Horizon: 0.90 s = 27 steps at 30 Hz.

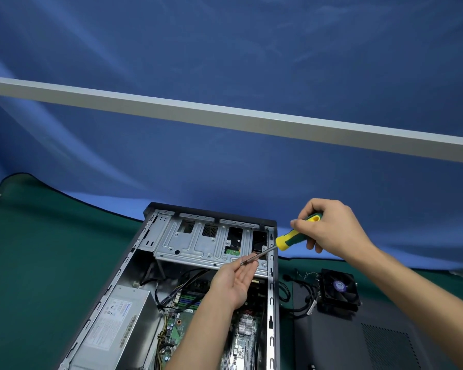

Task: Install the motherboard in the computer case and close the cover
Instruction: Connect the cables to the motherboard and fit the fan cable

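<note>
Head view over an open case (145, 263) lying on its side on a green mat (38, 249). The near end of the case runs off the bottom edge, so its full length is not seen. The board (179, 329) lies inside on the case floor, green, with a finned heat sink (246, 325) toward the right wall; much of it is covered by the left forearm, by black and yellow cables (171, 295), and by the grey supply (118, 324) at the left. Whether the board is screwed down cannot be told. The drive cage (198, 244) spans the far end, its lower part shadowed.

Right hand (329, 225), above the case's right wall, grips the green-and-yellow handle of a driver (289, 240); the shaft slants down and left. Left hand (235, 284), palm up with fingers nearly straight, meets the shaft tip at the fingertips (247, 263). A small screw (242, 263) appears to sit at the tip, too small to be sure.

Right of the case, on a dark panel (358, 337) cut off at the bottom, stands a black fan (338, 289) with trailing wires. Blue cloth (225, 62) and a pale bar (225, 116) fill the background.
</note>
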{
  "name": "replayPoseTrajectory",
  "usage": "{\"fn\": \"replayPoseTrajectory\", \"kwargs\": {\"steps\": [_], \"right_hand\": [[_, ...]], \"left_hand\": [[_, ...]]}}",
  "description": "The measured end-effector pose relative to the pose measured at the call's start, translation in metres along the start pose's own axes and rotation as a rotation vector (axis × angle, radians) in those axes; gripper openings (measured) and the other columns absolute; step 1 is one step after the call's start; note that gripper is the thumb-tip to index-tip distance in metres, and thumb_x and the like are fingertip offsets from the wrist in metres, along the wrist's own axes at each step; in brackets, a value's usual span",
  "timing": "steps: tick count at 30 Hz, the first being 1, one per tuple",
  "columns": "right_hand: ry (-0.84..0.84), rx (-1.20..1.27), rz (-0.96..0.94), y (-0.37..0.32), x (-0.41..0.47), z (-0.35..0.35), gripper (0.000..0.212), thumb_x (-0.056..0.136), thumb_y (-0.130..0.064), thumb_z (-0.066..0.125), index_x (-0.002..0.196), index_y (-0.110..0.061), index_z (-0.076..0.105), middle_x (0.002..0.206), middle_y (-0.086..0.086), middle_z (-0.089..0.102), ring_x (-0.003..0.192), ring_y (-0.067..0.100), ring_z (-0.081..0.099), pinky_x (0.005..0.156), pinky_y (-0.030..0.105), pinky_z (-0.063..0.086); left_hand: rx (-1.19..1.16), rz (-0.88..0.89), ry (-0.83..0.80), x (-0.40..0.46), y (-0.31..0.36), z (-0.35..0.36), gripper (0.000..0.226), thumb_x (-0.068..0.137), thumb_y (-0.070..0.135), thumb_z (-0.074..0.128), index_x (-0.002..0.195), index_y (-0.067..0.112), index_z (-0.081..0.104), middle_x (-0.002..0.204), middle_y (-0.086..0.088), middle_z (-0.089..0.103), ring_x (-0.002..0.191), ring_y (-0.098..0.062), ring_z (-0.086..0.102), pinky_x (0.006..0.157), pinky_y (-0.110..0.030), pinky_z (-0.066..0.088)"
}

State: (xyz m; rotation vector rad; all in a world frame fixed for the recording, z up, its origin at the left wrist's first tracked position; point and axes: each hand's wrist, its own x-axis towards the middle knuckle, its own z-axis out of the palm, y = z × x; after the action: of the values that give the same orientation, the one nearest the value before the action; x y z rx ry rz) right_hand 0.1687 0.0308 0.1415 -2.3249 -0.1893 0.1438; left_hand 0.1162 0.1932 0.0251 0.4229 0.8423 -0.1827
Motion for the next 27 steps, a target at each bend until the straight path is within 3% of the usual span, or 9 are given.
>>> {"fn": "replayPoseTrajectory", "kwargs": {"steps": [8,13,16,20,23,27], "right_hand": [[-0.060,-0.019,-0.085,-0.006,-0.005,0.000,0.018,0.081,-0.019,0.073,0.073,-0.014,0.059,0.053,-0.004,0.064,0.040,0.008,0.057,0.043,0.026,0.048],[-0.095,-0.096,-0.202,-0.011,-0.012,0.002,0.020,0.081,-0.025,0.074,0.070,-0.024,0.057,0.065,0.001,0.065,0.056,0.017,0.063,0.053,0.039,0.052],[-0.081,-0.194,-0.282,-0.011,-0.015,0.007,0.022,0.081,-0.030,0.072,0.069,-0.028,0.054,0.065,-0.004,0.061,0.062,0.014,0.059,0.056,0.035,0.047],[-0.073,-0.248,-0.331,-0.009,-0.015,0.010,0.023,0.081,-0.034,0.071,0.069,-0.029,0.053,0.063,-0.011,0.053,0.061,0.002,0.047,0.050,0.019,0.030],[-0.084,-0.256,-0.334,-0.007,-0.015,0.010,0.023,0.081,-0.035,0.071,0.069,-0.030,0.052,0.065,-0.011,0.052,0.062,0.001,0.046,0.051,0.018,0.029],[-0.088,-0.261,-0.362,-0.004,-0.016,0.010,0.023,0.081,-0.035,0.071,0.070,-0.032,0.050,0.069,-0.013,0.052,0.065,0.000,0.046,0.053,0.018,0.029]], "left_hand": [[0.048,0.039,0.031,0.001,-0.001,-0.004,0.010,0.092,0.001,0.053,0.093,-0.008,0.058,0.092,-0.024,0.062,0.075,-0.028,0.063,0.084,-0.041,0.047],[-0.006,0.055,0.074,0.003,-0.004,0.000,0.018,0.093,0.002,0.052,0.108,-0.008,0.055,0.098,-0.023,0.061,0.074,-0.027,0.062,0.084,-0.042,0.048],[-0.059,0.041,0.098,0.003,-0.007,0.002,0.016,0.096,0.003,0.048,0.105,-0.009,0.053,0.085,-0.021,0.062,0.071,-0.028,0.061,0.085,-0.041,0.048],[-0.099,0.041,0.110,0.002,-0.006,0.003,0.015,0.097,0.003,0.046,0.103,-0.009,0.052,0.094,-0.022,0.061,0.075,-0.028,0.062,0.087,-0.039,0.048],[-0.107,0.036,0.102,0.001,-0.005,0.004,0.016,0.097,0.002,0.046,0.107,-0.010,0.050,0.094,-0.023,0.062,0.078,-0.028,0.063,0.087,-0.038,0.049],[-0.115,0.038,0.126,0.004,-0.006,0.006,0.023,0.098,0.002,0.044,0.116,-0.012,0.048,0.106,-0.025,0.062,0.098,-0.029,0.064,0.086,-0.037,0.049]]}}
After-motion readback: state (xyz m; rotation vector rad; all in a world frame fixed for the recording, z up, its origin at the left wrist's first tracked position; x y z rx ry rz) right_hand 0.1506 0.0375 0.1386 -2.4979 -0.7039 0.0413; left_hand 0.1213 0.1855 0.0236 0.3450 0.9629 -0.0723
